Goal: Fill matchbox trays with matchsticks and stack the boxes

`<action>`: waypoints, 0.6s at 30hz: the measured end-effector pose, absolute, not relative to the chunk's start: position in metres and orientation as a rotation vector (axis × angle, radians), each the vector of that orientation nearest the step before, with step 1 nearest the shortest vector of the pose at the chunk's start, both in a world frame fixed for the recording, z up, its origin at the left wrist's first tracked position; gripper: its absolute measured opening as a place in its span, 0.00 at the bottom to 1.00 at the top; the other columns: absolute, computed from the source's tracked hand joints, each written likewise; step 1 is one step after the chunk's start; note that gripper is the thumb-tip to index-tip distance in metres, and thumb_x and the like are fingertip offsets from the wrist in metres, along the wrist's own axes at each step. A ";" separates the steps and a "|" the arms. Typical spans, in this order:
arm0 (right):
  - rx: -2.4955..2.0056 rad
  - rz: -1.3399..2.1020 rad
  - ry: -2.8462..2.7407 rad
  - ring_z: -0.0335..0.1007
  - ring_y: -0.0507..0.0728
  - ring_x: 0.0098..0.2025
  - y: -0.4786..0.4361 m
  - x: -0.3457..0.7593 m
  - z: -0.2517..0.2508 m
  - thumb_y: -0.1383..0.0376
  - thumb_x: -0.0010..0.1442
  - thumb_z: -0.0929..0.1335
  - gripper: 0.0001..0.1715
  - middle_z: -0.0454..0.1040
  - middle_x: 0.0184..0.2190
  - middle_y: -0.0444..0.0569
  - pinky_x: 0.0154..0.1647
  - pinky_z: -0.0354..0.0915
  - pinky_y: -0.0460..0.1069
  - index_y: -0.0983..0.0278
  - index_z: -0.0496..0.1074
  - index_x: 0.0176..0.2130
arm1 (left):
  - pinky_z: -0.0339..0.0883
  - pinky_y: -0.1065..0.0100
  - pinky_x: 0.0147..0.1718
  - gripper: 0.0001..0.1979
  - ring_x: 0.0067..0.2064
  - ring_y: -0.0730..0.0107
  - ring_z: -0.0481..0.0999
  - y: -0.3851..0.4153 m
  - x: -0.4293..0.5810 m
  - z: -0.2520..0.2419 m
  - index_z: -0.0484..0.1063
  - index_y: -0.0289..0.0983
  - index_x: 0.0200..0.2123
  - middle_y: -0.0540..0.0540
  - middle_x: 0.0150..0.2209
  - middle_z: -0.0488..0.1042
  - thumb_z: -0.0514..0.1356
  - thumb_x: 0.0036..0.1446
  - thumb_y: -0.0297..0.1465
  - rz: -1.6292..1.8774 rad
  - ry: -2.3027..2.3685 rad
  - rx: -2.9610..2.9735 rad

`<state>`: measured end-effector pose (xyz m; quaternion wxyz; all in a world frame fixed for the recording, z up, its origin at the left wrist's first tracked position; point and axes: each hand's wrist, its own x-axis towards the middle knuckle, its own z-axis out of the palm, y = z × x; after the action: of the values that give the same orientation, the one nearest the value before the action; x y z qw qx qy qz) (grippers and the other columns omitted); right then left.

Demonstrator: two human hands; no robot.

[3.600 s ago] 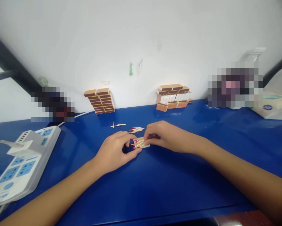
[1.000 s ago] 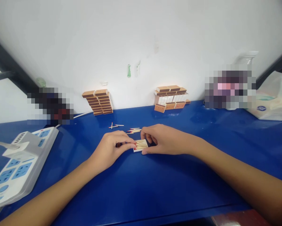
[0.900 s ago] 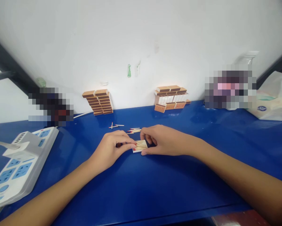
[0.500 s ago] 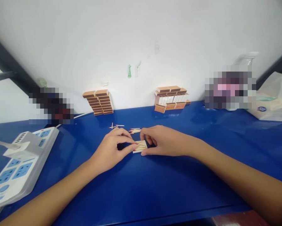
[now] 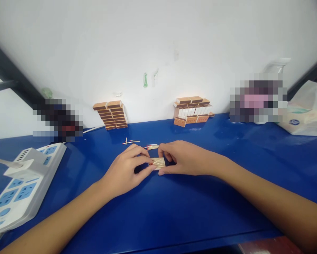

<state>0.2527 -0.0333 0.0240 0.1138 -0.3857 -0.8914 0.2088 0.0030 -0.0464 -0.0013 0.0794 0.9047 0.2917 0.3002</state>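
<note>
A small open matchbox tray (image 5: 163, 168) lies on the blue table, with several wooden matches (image 5: 159, 162) inside, some of them crossed. My left hand (image 5: 128, 167) is at the tray's left end, thumb and index finger closing around red match heads there; the exact contact is partly hidden. From the right, my right hand (image 5: 186, 157) grips the tray, thumb at the near corner and curled fingers at the far side. Just behind the tray is a loose pile of red-tipped matches (image 5: 152, 146). A few more matches (image 5: 128, 142) lie farther left, one across another.
Against the wall stand two stacks of matchboxes, a left stack (image 5: 112, 116) and a right stack (image 5: 192, 111). A white power strip (image 5: 28, 201) with a plugged-in charger (image 5: 26, 165) is at left. A plastic tissue pack (image 5: 306, 116) sits at far right.
My left thumb and index finger have shifted slightly at the tray's left end, and the matches inside lie at a somewhat different angle. My right hand has hardly moved.
</note>
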 end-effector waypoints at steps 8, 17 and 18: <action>-1.154 0.626 -2.607 0.65 0.53 0.30 -0.033 0.252 0.024 0.47 0.59 0.76 0.23 0.74 0.30 0.42 0.29 0.53 0.48 0.61 0.70 0.40 | 0.72 0.57 0.50 0.06 0.45 0.63 0.76 -0.046 0.003 -0.001 0.80 0.38 0.41 0.44 0.42 0.78 0.64 0.66 0.33 0.922 0.921 2.720; -1.154 0.627 -2.615 0.66 0.53 0.32 -0.033 0.252 0.024 0.47 0.59 0.75 0.23 0.75 0.31 0.43 0.30 0.53 0.48 0.61 0.70 0.40 | 0.72 0.59 0.47 0.05 0.44 0.65 0.76 -0.047 0.004 -0.001 0.80 0.39 0.40 0.45 0.42 0.78 0.64 0.67 0.31 0.915 0.880 2.713; -1.158 0.629 -2.616 0.66 0.53 0.32 -0.033 0.252 0.024 0.47 0.59 0.75 0.23 0.75 0.31 0.43 0.30 0.53 0.48 0.61 0.70 0.40 | 0.72 0.59 0.47 0.05 0.44 0.65 0.76 -0.047 0.004 -0.001 0.80 0.39 0.41 0.45 0.42 0.78 0.64 0.67 0.31 0.917 0.879 2.710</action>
<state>0.2519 -0.0332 0.0239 0.1059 -0.3932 -0.8881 0.2134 0.0038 -0.0471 -0.0013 0.0741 0.9030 0.2929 0.3054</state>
